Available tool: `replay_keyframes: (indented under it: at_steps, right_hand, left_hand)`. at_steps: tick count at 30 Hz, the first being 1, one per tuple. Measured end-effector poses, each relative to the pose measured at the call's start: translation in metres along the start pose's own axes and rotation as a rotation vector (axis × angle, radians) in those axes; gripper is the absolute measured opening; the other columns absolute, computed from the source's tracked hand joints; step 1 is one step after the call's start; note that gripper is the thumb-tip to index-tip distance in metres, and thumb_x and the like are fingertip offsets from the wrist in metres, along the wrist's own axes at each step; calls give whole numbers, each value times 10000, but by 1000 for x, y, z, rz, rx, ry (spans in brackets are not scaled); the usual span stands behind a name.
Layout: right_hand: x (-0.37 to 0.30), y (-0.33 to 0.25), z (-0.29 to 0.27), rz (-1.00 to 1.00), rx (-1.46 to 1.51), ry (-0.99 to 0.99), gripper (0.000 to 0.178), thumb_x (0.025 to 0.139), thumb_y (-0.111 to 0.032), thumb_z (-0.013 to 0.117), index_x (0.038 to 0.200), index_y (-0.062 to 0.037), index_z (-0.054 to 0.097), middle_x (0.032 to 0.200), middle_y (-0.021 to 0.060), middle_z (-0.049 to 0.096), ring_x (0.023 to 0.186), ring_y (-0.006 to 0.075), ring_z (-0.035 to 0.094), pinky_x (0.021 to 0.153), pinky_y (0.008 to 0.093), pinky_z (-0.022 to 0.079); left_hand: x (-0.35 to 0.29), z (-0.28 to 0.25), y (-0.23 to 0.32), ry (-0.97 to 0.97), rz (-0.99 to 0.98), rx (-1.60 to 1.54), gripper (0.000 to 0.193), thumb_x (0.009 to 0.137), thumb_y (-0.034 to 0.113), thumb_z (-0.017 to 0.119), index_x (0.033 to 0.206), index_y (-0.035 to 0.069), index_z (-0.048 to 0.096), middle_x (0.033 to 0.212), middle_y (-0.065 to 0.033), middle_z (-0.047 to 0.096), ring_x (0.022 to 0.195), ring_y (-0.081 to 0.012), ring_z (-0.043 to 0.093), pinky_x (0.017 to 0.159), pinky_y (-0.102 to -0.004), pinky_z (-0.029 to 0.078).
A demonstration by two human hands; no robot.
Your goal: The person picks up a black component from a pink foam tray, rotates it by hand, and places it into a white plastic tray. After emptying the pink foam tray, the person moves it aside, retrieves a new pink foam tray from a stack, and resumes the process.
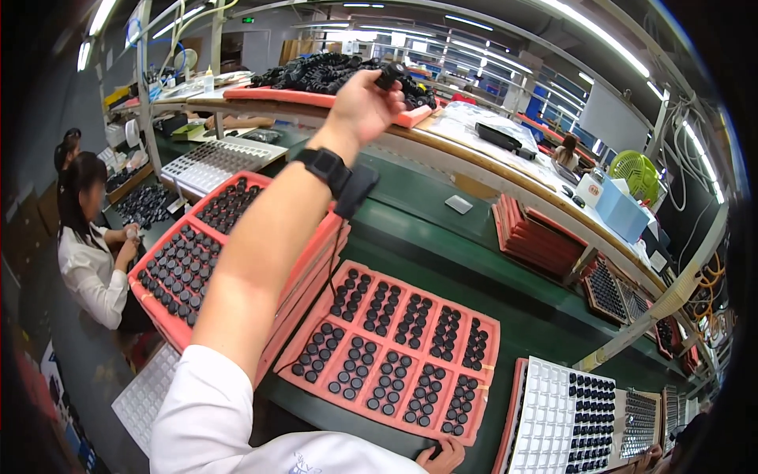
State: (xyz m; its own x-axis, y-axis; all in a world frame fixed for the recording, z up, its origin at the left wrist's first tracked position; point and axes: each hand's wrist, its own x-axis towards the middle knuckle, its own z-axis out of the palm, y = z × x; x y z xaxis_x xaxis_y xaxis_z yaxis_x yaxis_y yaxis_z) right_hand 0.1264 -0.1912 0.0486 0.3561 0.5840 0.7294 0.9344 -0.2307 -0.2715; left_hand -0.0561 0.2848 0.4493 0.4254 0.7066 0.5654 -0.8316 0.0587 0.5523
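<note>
My left hand point(367, 109) is raised high, its fingers closed around a black cylindrical part point(390, 76). Right behind it lies a heap of similar black parts point(316, 73) on a pink-red tray point(276, 96). At the lower edge my right hand point(446, 457) shows only in part, curled beside the near right corner of a pink compartment tray point(381, 345). Something small and dark sits at its fingers; I cannot make out what. Rows of black round parts point(414, 320) fill that tray's compartments. My left wrist wears a black watch-like device point(324, 167) with a cable hanging down.
Stacked pink trays of black parts point(185, 261) stand under my left forearm. Across the green bench point(410, 217) sit more stacked pink trays point(537, 237). White trays point(545, 403) are at lower right. A co-worker in white point(91, 261) handles something at left.
</note>
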Motion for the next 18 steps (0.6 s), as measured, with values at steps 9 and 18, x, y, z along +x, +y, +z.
replay_keyframes:
  at_steps: [9,18]
  right_hand:
    - [-26,21,9,-12,96,-17,274,722,5,534,996,10,517,1075,198,500,997,366,477,898,465,353]
    - [-45,34,36,-60,106,-1,245,741,32,537,982,-7,521,1067,184,509,1004,346,478,896,441,367]
  left_hand:
    - [-217,64,-115,-91,-223,-514,263,914,291,431,889,36,492,698,-30,392,599,-141,355,538,-260,303]
    - [-465,-17,-166,303,-461,412,276,866,218,609,1004,5,501,892,-74,536,760,-133,526,652,-285,448]
